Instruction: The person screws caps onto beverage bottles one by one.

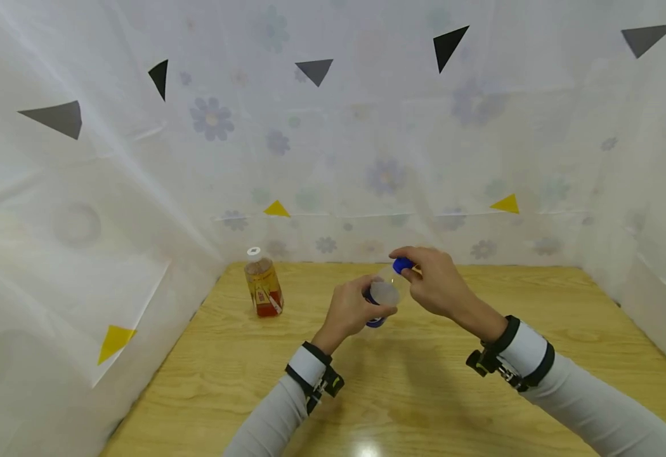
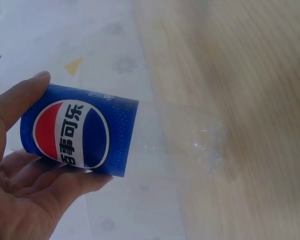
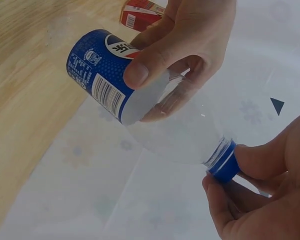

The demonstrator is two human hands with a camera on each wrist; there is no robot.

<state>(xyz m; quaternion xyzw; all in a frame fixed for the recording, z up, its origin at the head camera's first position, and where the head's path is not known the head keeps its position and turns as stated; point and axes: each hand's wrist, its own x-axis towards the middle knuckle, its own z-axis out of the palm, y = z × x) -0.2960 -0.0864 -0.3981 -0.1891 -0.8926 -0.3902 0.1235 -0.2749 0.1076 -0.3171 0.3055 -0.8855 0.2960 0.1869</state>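
The empty clear bottle (image 3: 155, 107) is held tilted above the tabletop (image 1: 424, 393), the left hand (image 1: 351, 311) wrapped round its blue label and the right hand (image 1: 437, 282) pinching the blue cap (image 3: 224, 161). This looks like the cap-turning step; the next move likely needs a firm left grip while the right fingers twist.

The bottle (image 3: 175, 125) is clear, smooth plastic with a glossy blue label (image 2: 77, 131). The table (image 1: 538, 330) is pale wood, lightly shiny.

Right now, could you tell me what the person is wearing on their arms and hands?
Both hands, the left hand and the right hand, are bare. Each arm has a light grey long sleeve ending in a white wristband edged with black straps, with a small black device clipped at the wrist.
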